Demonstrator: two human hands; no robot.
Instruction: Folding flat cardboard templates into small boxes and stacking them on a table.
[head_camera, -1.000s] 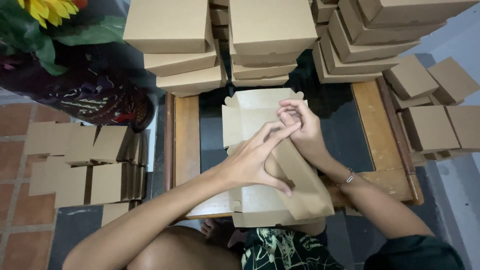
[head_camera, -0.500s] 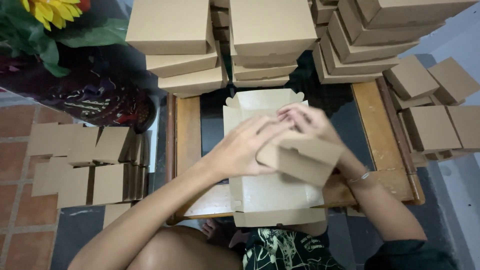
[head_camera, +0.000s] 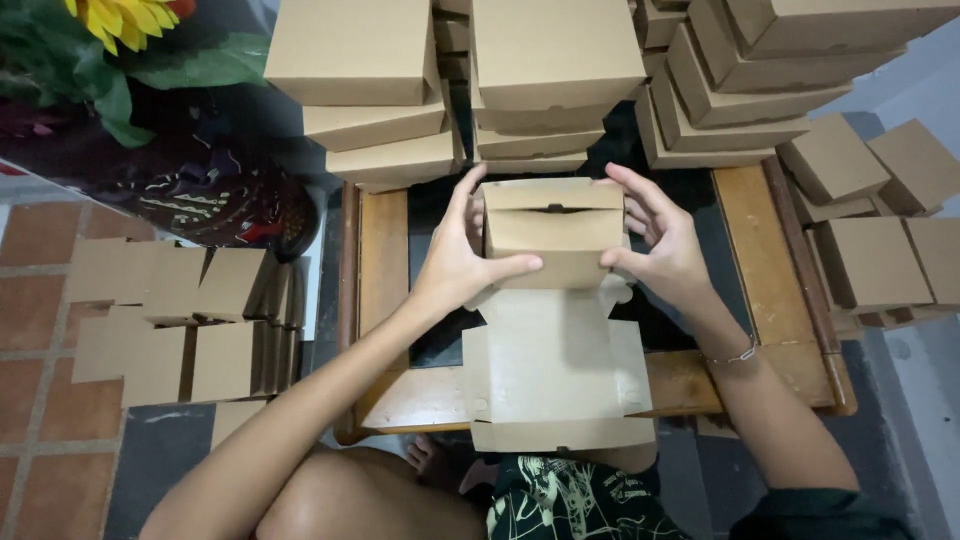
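So the brown cardboard box (head_camera: 553, 232) is about half folded at this point. The far end is already stood up into a box shape with its flap tucked over, while the near half, the lid panel (head_camera: 555, 365), lies flat on the wooden worktop (head_camera: 385, 290) with its side tabs not turned up yet. I'd say closing that panel over is what's left on this one.

The left hand (head_camera: 458, 262) has its fingers curled around the left side of the box with the thumb pressed on the front wall. The right hand (head_camera: 662, 243) clamps the right side the same way, fingers spread behind and thumb in front. So both are gripping the box, which sits upright at the middle of the worktop.

Everything else, taking the box as the centre:
- Just behind it, piles of finished boxes (head_camera: 545, 60), same plain brown, closed and stacked several high.
- Off to the right, smaller closed boxes (head_camera: 870, 250) on the floor.
- To the left, a bunch of flat unfolded blanks (head_camera: 160, 310) stacked on edge on the tiled floor, so there's plenty left to fold.
- Far left and behind, a dark patterned pot (head_camera: 200, 190) with a sunflower (head_camera: 125, 20).

No labels or print showing on any of it.
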